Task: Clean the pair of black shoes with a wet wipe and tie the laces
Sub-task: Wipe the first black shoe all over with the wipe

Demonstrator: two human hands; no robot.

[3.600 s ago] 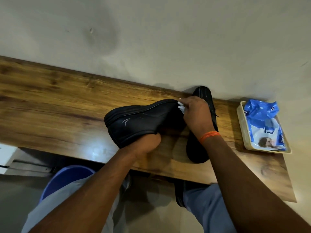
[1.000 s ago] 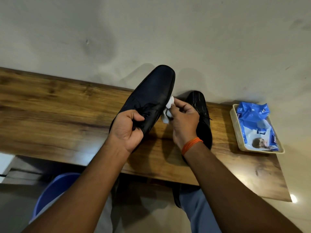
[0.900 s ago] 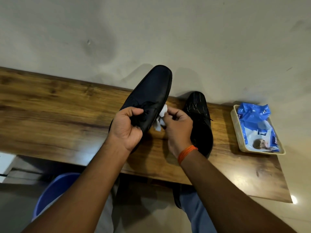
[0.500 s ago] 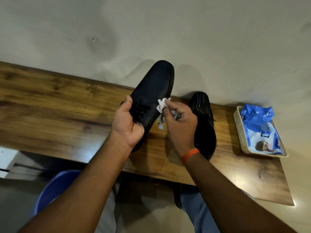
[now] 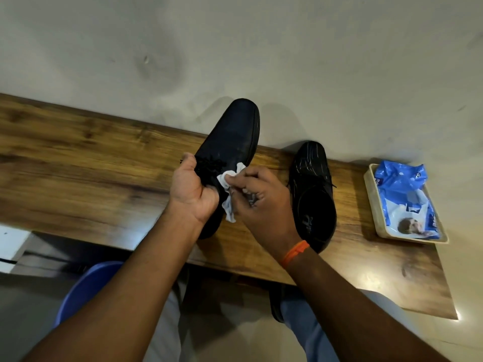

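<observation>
My left hand (image 5: 192,190) grips a black shoe (image 5: 232,137) around its laced middle and holds it tilted above the wooden table (image 5: 91,173), toe pointing at the wall. My right hand (image 5: 257,197) pinches a crumpled white wet wipe (image 5: 230,189) against the shoe's right side, just beside the black laces (image 5: 209,163). The second black shoe (image 5: 312,189) lies on the table to the right, its opening facing up and its laces loose. The held shoe's heel is hidden behind my hands.
A cream tray (image 5: 373,205) with a blue wet-wipe pack (image 5: 405,199) sits at the table's right end. The wall runs directly behind the table. A blue plastic seat (image 5: 86,286) shows under my left arm, below the table's near edge.
The shoe was turned from lying sideways to toe-away and raised. Over the last second my right hand has rubbed the wipe back and forth along the shoe's right side near the laces.
</observation>
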